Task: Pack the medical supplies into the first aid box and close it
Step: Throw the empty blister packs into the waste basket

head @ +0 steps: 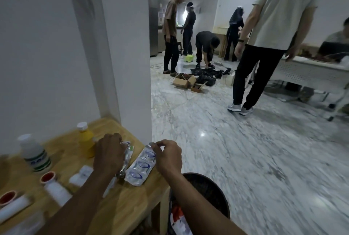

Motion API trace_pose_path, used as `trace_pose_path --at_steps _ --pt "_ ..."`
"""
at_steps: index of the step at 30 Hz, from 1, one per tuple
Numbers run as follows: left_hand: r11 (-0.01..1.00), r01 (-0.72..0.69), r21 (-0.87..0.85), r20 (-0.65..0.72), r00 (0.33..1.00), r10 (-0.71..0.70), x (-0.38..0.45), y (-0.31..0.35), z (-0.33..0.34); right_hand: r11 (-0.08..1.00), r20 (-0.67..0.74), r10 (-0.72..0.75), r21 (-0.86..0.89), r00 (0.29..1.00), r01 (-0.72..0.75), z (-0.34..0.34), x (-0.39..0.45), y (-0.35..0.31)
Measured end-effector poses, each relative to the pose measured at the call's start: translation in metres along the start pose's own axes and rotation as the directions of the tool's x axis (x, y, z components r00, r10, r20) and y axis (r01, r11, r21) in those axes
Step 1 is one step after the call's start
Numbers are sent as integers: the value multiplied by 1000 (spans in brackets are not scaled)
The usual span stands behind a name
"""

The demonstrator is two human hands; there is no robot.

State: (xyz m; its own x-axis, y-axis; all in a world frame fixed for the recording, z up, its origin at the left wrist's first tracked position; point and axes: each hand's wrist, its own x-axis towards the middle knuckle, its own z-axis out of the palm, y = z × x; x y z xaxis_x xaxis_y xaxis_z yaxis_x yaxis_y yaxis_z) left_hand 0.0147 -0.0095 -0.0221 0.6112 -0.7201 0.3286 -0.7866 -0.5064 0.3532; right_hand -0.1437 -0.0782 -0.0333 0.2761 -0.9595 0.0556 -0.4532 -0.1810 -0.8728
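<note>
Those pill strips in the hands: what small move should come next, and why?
Probably lift the blister strip off the wooden table: the right hand already pinches its far end, the left hand grips a foil strip. No first aid box is in view.

- One head-worn view, looking forward and down over a wooden table (120, 208) close below (bottom left corner of frame).
- It faces across a marble floor (236, 149) toward people standing farther off.

Yellow bottle (86, 140), blue-printed blister pack (140, 166)
</note>
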Motion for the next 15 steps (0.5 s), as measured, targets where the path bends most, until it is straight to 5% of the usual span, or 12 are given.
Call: trace_pose_path --at_steps 15 --pt "973 -97 -209 -103 992 77 -3 39 -23 993 -167 6 121 986 14 -65 7 1"
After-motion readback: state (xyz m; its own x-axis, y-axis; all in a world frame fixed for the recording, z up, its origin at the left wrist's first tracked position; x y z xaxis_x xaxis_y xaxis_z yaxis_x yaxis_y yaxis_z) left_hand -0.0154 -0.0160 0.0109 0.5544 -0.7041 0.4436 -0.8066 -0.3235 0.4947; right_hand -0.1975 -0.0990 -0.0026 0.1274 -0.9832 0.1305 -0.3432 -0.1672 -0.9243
